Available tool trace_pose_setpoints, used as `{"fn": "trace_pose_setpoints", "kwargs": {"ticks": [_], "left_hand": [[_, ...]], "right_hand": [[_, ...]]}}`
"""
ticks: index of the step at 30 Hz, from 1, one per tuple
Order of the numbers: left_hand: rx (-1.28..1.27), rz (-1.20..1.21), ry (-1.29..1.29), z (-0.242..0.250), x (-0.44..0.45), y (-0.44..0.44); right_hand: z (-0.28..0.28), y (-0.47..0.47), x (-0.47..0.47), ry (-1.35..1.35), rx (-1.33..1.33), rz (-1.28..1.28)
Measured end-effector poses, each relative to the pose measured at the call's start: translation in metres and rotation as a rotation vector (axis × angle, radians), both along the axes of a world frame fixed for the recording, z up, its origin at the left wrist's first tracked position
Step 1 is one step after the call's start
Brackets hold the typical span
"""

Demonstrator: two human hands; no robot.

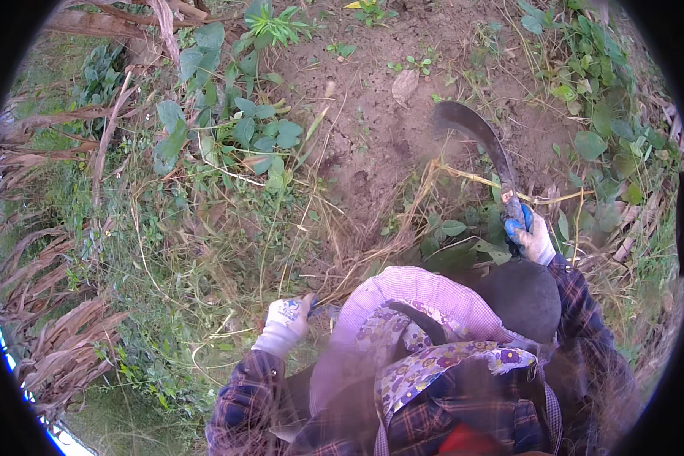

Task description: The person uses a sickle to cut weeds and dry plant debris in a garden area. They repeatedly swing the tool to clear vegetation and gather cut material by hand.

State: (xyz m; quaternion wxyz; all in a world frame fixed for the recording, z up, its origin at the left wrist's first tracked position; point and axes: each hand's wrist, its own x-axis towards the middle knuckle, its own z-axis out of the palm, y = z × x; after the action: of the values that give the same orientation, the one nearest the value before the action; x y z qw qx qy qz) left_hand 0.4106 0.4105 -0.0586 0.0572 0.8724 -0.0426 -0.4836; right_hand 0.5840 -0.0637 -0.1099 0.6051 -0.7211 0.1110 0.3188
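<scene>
My right hand (531,235), in a white glove with a blue palm, grips the handle of a sickle (490,139). Its dark curved blade points up and bends left over bare soil. A yellowish dry stalk (479,179) runs by the base of the blade. On the lower left, my left hand (288,320), gloved the same way, is closed on a bunch of dry grass stems (370,265). Those stems stretch up and right from the fist. The fingers are partly hidden, as the back of the glove faces me.
Withered stalks with brown leaves (62,336) line the left side. Leafy green vines (262,128) grow at upper left, with more broad-leaved plants (593,108) on the right. Bare soil (370,85) lies ahead. A pink checked cloth (410,285) covers part of the lower view.
</scene>
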Motion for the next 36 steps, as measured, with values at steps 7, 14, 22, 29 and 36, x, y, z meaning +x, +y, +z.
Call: {"fn": "trace_pose_setpoints", "kwargs": {"ticks": [7, 14, 22, 29, 36], "left_hand": [[0.980, 0.807, -0.570, 0.143, -0.199, 0.221], [1.099, 0.938, -0.315, 0.108, -0.303, 0.211], [1.094, 0.826, -0.460, 0.045, -0.216, 0.172], [1.047, 0.896, -0.604, 0.056, -0.173, 0.162], [1.020, 0.935, -0.744, 0.073, -0.151, 0.163]], "right_hand": [[-0.001, 0.044, 0.048, -0.180, -0.066, 0.152], [0.045, 0.125, 0.096, -0.671, -0.477, 0.815], [0.055, 0.279, 0.117, -0.578, -0.666, 1.179], [0.049, 0.235, 0.117, -0.618, -0.857, 1.115], [0.050, 0.061, 0.076, -0.532, -0.732, 0.728]]}}
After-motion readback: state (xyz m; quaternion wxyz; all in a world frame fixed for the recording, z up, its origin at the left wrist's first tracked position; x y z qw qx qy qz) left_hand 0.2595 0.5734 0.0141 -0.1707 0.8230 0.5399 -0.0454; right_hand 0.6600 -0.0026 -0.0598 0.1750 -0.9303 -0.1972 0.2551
